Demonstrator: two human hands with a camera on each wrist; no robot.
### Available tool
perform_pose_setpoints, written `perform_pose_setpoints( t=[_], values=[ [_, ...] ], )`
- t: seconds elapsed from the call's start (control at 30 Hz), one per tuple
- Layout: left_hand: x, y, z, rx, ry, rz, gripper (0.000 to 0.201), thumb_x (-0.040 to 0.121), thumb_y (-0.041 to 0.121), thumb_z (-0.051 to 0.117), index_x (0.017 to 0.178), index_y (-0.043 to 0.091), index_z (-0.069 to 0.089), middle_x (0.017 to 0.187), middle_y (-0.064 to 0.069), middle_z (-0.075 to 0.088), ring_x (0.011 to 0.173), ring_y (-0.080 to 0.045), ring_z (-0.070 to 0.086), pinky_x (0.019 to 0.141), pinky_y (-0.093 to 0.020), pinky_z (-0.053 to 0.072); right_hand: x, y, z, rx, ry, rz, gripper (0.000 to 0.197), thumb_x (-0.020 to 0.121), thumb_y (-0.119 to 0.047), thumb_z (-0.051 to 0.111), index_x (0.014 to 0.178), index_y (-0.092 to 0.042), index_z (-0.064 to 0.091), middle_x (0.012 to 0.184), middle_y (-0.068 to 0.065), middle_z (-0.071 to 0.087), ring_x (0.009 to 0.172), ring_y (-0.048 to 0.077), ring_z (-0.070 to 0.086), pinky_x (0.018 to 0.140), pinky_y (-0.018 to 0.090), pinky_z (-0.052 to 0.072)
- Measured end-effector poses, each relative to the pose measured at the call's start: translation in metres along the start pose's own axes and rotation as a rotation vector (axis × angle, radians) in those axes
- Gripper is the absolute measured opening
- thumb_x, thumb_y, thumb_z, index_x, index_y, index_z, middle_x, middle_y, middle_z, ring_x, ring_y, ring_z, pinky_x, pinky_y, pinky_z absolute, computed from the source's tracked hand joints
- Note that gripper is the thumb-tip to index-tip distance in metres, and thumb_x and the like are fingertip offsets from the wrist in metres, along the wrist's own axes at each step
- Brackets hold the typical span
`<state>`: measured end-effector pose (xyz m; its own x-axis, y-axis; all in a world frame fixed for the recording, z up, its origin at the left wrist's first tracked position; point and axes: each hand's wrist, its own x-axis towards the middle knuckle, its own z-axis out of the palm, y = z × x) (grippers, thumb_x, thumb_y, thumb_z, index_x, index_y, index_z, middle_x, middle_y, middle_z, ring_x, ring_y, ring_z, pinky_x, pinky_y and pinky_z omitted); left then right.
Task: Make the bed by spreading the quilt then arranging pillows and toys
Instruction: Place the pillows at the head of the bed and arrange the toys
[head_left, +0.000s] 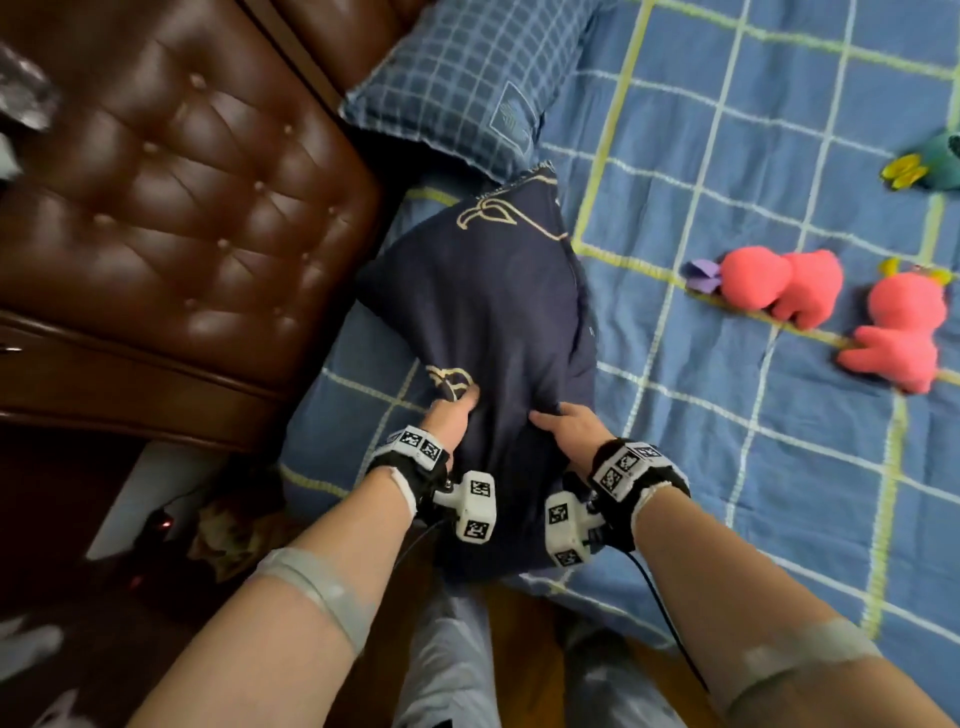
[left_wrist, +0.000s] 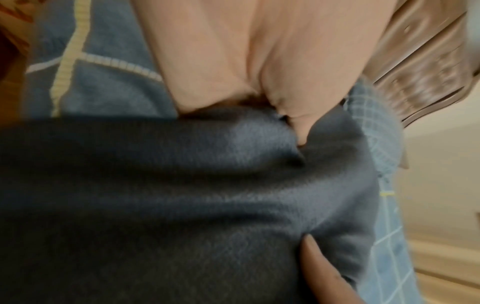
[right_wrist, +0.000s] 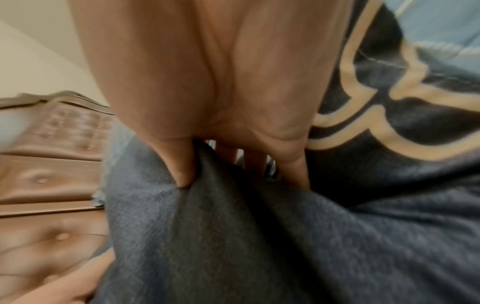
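A dark navy pillow (head_left: 483, 312) with gold embroidery lies on the blue checked quilt (head_left: 753, 364) near the headboard. My left hand (head_left: 452, 410) grips its near left side, thumb on top and fingers tucked under. My right hand (head_left: 566, 421) grips the near right side the same way. In the left wrist view my left hand (left_wrist: 293, 121) digs into the navy pillow (left_wrist: 182, 185). In the right wrist view the thumb of my right hand (right_wrist: 233, 162) presses into the navy pillow (right_wrist: 285, 236). A blue checked pillow (head_left: 462, 88) lies beyond. Two pink plush toys (head_left: 779, 286) (head_left: 898, 332) and a green one (head_left: 930, 166) lie to the right.
A brown tufted leather headboard (head_left: 171, 208) stands at the left, close to the navy pillow. Dark floor with cables and clutter (head_left: 171, 525) lies below it. The bed's near edge (head_left: 597, 587) is just in front of my legs.
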<state>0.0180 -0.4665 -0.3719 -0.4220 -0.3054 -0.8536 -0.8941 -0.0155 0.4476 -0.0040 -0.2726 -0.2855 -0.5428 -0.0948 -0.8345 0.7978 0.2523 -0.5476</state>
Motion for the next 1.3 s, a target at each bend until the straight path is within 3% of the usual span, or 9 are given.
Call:
perform_pose_setpoints(
  t=[0.27,0.4,0.53,0.67,0.77,0.93,1.1,1.2,1.3],
  values=[
    [-0.088,0.165,-0.145,0.348,0.119,0.275,0.047,0.1,0.042,0.042,0.13,0.009,0.056,0.106,-0.024,0.062,0.107,-0.037,0.06,0.089,-0.037,0.044,-0.008,-0.11,0.131,0.048,-0.111,-0.102,0.025,0.092,-0.032,0.063,0.092,-0.007,0.06,0.095,0.011,0.066,0.075,0.021,0.063,0.061,0.017,0.052],
    [-0.07,0.211,-0.207,0.528,0.215,0.246,0.063,0.102,0.05,0.024,0.145,0.008,0.04,0.141,-0.028,0.046,0.133,-0.039,0.043,0.112,-0.038,0.031,0.004,-0.15,0.198,0.095,-0.256,-0.034,0.09,0.069,-0.065,0.068,0.134,-0.006,0.053,0.134,0.004,0.058,0.115,0.024,0.06,0.1,0.032,0.047],
    [-0.03,0.202,-0.215,0.539,0.287,0.273,0.073,0.084,0.063,0.04,0.138,0.014,0.045,0.146,-0.011,0.044,0.132,-0.033,0.042,0.114,-0.043,0.028,0.007,-0.151,0.203,0.032,-0.167,-0.119,0.048,0.096,-0.023,0.06,0.138,-0.005,0.045,0.117,0.002,0.054,0.103,0.018,0.058,0.072,0.019,0.048],
    [-0.029,0.186,-0.164,0.599,0.114,0.263,0.077,0.091,0.056,0.045,0.152,0.013,0.024,0.156,-0.014,0.029,0.142,-0.035,0.031,0.117,-0.046,0.025,0.012,-0.129,0.162,-0.013,-0.077,0.012,0.075,0.093,-0.039,0.061,0.154,-0.019,0.021,0.152,0.007,0.037,0.135,0.031,0.043,0.102,0.047,0.042],
    [-0.032,0.188,-0.118,0.595,0.029,0.311,0.068,0.093,0.048,0.048,0.147,0.008,0.035,0.149,-0.017,0.041,0.135,-0.035,0.043,0.111,-0.043,0.035,0.008,-0.115,0.113,0.002,0.005,0.061,0.074,0.092,-0.042,0.061,0.153,-0.025,0.023,0.153,0.008,0.036,0.135,0.034,0.042,0.104,0.056,0.039],
    [-0.064,0.211,-0.038,0.659,-0.143,0.407,0.04,0.097,0.035,0.048,0.112,-0.001,0.06,0.114,-0.022,0.063,0.103,-0.036,0.058,0.092,-0.038,0.045,-0.016,-0.099,0.025,0.004,0.124,0.082,0.073,0.091,-0.041,0.064,0.151,-0.023,0.027,0.151,0.009,0.039,0.134,0.033,0.044,0.098,0.052,0.04],
    [-0.1,0.23,0.064,0.727,-0.219,0.521,0.031,0.095,0.034,0.054,0.117,0.013,0.062,0.138,-0.014,0.055,0.123,-0.03,0.054,0.104,-0.034,0.041,-0.036,-0.077,-0.08,-0.068,0.314,0.009,0.069,0.089,-0.037,0.066,0.147,-0.018,0.034,0.131,0.01,0.054,0.114,0.027,0.055,0.092,0.037,0.044],
    [-0.124,0.238,0.126,0.754,-0.24,0.527,0.055,0.095,0.032,0.057,0.143,0.008,0.045,0.145,-0.012,0.049,0.13,-0.029,0.049,0.108,-0.033,0.037,-0.041,-0.058,-0.158,-0.076,0.413,-0.005,0.072,0.088,-0.036,0.067,0.148,-0.017,0.034,0.102,0.001,0.058,0.094,0.02,0.054,0.083,0.032,0.044],
    [-0.146,0.249,0.195,0.765,-0.192,0.581,0.056,0.089,0.029,0.065,0.138,0.008,0.049,0.136,-0.015,0.056,0.115,-0.028,0.057,0.099,-0.033,0.042,-0.044,-0.05,-0.24,-0.055,0.487,-0.055,0.078,0.088,-0.032,0.069,0.15,-0.01,0.027,0.138,0.011,0.05,0.127,0.029,0.049,0.103,0.035,0.037]
  ],
)
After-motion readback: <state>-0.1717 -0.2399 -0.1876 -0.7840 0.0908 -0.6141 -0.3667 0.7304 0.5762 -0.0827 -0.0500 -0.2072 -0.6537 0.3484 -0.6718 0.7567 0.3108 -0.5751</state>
